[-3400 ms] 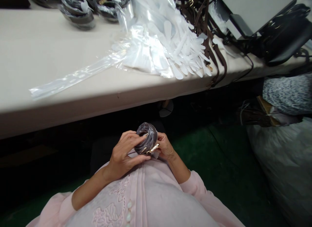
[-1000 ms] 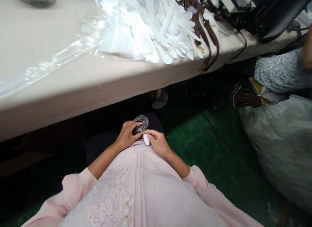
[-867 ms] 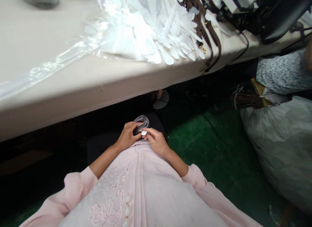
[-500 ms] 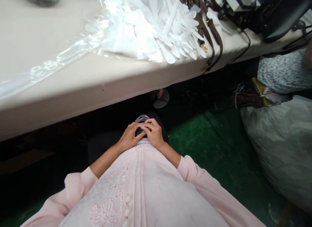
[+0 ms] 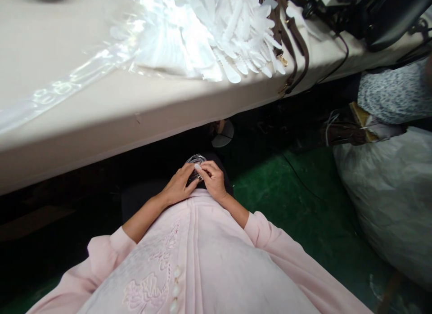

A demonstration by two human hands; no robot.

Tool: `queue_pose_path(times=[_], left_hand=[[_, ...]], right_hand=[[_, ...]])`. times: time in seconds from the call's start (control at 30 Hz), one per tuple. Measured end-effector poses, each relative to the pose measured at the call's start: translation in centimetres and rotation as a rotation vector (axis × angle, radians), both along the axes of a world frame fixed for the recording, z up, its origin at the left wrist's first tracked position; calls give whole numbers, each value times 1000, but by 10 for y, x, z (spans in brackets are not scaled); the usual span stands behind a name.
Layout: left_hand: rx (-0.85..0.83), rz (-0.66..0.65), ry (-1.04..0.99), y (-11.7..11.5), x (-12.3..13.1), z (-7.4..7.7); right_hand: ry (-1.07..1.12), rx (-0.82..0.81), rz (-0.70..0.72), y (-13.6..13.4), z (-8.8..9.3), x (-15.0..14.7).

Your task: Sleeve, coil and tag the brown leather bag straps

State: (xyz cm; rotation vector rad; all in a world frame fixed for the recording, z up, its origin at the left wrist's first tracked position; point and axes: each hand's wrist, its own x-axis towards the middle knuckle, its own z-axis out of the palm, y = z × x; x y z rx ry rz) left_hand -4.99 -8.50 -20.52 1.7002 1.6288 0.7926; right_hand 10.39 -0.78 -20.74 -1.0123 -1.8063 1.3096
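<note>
Over my lap, a shiny silvery coil (image 5: 196,159) of thin looped strands lies between my two hands, partly covered by them. My left hand (image 5: 179,184) curves round its left side, thumb and fingers gripping it. On the other side, my right hand (image 5: 213,181) has its thumb and fingertips pinched together at the coil's near face. A small whitish piece (image 5: 197,167) shows at those fingertips; it is too small to name.
A cloth-covered table (image 5: 101,116) spans ahead, bearing clear plastic bags of white strips (image 5: 202,44), brown straps (image 5: 299,48) and a black machine (image 5: 388,24). At right are a large translucent sack (image 5: 388,192) and another person's patterned sleeve (image 5: 394,93).
Both hands and the coil have shifted slightly up in the view. The whitish piece at my right fingertips now shows more plainly. The table scene has moved slightly with the camera.
</note>
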Motion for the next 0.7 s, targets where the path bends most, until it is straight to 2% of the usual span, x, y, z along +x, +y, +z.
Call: queue_pose_path(times=[0.1, 0.27, 0.47, 0.6, 0.7], left_hand=[[-66, -52, 16, 3, -2, 2], [-44, 16, 14, 4, 0, -10], [-41, 34, -30, 6, 2, -11], [-69, 80, -149, 8, 0, -10], [-80, 175, -185, 8, 1, -12]], right_hand=[[23, -32, -22, 2, -1, 0], [9, -91, -24, 3, 1, 3], [9, -42, 166, -2, 13, 6], [-19, -48, 32, 4, 5, 2], [30, -72, 24, 9, -5, -1]])
